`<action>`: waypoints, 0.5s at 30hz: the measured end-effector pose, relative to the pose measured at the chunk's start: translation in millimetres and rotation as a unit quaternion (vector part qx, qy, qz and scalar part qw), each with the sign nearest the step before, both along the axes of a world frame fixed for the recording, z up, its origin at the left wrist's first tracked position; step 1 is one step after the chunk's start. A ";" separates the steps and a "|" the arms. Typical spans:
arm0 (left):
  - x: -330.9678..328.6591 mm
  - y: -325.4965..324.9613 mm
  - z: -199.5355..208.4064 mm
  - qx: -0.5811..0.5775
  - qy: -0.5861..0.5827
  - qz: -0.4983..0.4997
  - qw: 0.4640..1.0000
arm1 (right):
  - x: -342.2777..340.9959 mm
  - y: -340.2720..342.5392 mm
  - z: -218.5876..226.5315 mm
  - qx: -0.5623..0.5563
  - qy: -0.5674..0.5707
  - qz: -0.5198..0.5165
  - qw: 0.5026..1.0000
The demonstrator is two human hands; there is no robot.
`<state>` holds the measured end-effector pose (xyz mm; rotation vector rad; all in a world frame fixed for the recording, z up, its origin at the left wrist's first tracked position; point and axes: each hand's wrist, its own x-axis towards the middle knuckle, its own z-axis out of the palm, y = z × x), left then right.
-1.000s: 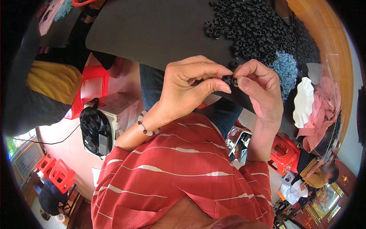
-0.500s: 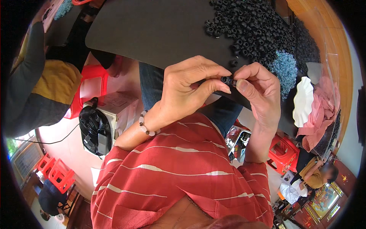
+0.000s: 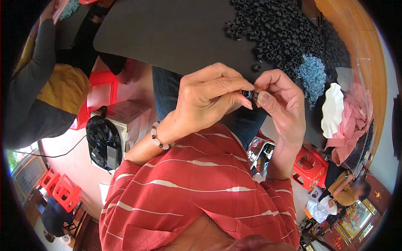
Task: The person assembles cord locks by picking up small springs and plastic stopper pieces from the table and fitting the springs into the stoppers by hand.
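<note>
Between the thumb and forefinger of my left hand (image 3: 205, 96) is a small round black part (image 3: 247, 94) with a hole in it. My right hand (image 3: 284, 100) pinches a small dark piece (image 3: 255, 95) up against it, thumb and forefinger closed. Fingertips hide most of both pieces, so I cannot tell whether they are joined. Beyond my hands, a large heap of black ring-shaped parts (image 3: 278, 35) lies on the dark table (image 3: 167, 33). One loose black part (image 3: 256, 67) rests near my right fingers. A pile of tiny pale-blue pieces (image 3: 312, 79) sits right of that hand.
A white wavy-edged dish (image 3: 332, 111) and a pink cloth (image 3: 354, 121) lie at the right, by a clear upright panel (image 3: 358, 54). Another person (image 3: 46, 88) works at the left. A box (image 3: 130, 117) with a black bag (image 3: 102, 142) and red stools (image 3: 312, 167) stand below.
Both hands have stayed at nearly the same spot. The small pieces have turned slightly and moved a little lower, and my right hand has shifted slightly left.
</note>
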<state>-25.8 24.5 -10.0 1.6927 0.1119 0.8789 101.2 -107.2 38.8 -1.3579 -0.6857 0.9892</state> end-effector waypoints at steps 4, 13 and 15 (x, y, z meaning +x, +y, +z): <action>-1.8 2.8 3.0 0.003 -0.012 -0.017 1.000 | 6.2 -3.5 -2.4 -0.031 0.037 0.055 0.997; -4.9 0.6 10.5 0.057 -0.004 -0.017 0.998 | 13.5 -6.5 -0.1 0.001 0.086 0.165 0.983; -4.8 -0.1 10.6 0.056 -0.002 -0.018 0.998 | 15.1 -7.8 2.0 -0.013 0.083 0.181 0.980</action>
